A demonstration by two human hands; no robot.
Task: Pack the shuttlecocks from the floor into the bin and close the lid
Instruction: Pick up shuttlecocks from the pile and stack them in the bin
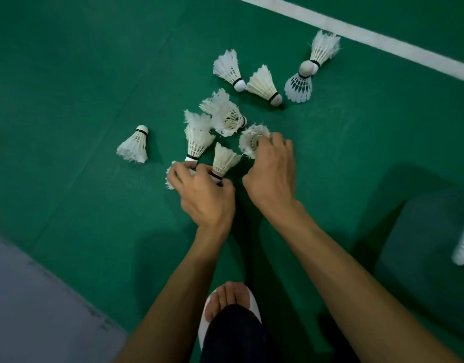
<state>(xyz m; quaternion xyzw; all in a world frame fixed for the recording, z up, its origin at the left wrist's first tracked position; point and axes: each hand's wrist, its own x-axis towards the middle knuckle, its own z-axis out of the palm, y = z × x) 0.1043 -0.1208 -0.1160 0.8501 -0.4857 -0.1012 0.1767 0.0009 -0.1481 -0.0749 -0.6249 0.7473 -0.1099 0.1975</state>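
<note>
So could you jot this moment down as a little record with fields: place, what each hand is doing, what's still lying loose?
place: green court floor with a white line
left hand: gripping several shuttlecocks by their cork ends
right hand: closed on one shuttlecock
loose on floor: one lone shuttlecock to the left, five further out
bin: dark, at right edge, blurred

1. We reached both bare forearms forward and down, side by side.
2. Our left hand (203, 195) was knuckles-up, its grip curled tight.
3. Our right hand (271, 174) was just beside it, fingers (278, 144) bent down, closed.
</note>
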